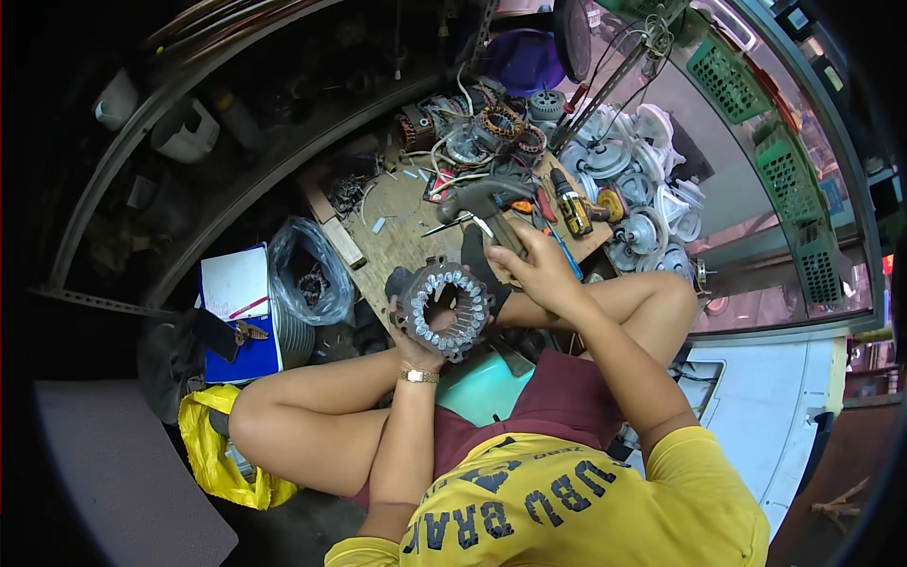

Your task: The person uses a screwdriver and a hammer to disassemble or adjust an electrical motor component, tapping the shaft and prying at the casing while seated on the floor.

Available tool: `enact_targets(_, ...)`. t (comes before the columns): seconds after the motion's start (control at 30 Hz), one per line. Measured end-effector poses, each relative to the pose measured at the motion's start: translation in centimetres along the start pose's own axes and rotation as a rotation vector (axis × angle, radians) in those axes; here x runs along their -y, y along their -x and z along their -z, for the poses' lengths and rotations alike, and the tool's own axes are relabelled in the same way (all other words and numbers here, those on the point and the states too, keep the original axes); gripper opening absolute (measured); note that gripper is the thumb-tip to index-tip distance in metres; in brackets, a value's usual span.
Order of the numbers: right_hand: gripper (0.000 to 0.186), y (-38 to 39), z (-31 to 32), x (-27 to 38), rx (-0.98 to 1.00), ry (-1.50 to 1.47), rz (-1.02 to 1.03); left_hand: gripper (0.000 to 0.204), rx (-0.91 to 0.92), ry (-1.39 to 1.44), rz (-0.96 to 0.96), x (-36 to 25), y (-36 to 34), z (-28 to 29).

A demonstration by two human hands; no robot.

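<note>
My left hand (412, 344) grips a dark metal stator core (416, 304) from below, its ring of slots lined with pale inserts facing up. Just above and right of it, my right hand (536, 266) is closed on the handle of a claw hammer (480, 200), whose head is raised over the board. A thin metal tool (442, 227) shows beside the hammer; whether my fingers hold it too I cannot tell. Beyond them on the wooden board (378, 227) lie a cordless drill (573, 208), red-handled pliers (546, 203) and a blue-handled screwdriver (570, 255).
Wound coils (501, 125) heap at the board's back. White plastic parts (642, 180) pile at right beside green baskets (784, 165). At left are a plastic bag (312, 265), a notebook (233, 279), a phone (214, 333) and a yellow bag (203, 444). A turquoise seat (482, 387) shows between my legs.
</note>
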State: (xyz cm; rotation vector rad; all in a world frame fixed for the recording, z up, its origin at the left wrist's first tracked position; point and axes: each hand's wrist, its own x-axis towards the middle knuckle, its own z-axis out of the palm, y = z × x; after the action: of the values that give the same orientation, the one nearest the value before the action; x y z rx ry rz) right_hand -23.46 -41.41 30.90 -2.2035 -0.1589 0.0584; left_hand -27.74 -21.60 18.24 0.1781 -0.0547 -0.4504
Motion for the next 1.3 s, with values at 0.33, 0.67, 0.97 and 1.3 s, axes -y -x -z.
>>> enact_targets(0.33, 0.032, 5.6, 4.4, 4.5, -0.081, -0.045, 0.007, 0.084, -0.142, 0.017, -0.113, 1.0, -1.5, 1.1)
enact_targets(0.67, 0.029, 5.6, 0.3, -0.4, -0.022, 0.191, -0.001, 0.090, -0.193, 0.267, 0.093, 1.9, -2.7, 5.6)
enact_targets(0.97, 0.029, 2.6, 5.1, 7.1, -0.458, -0.719, 0.712, 0.098, -0.246, 0.301, 0.097, 1.8, -2.3, 3.9)
enact_targets(1.3, 0.031, 3.8, 9.0, 9.9, -0.189, -0.398, 0.171, 0.100, -0.254, 0.136, 0.040, 2.5, -1.3, 6.4)
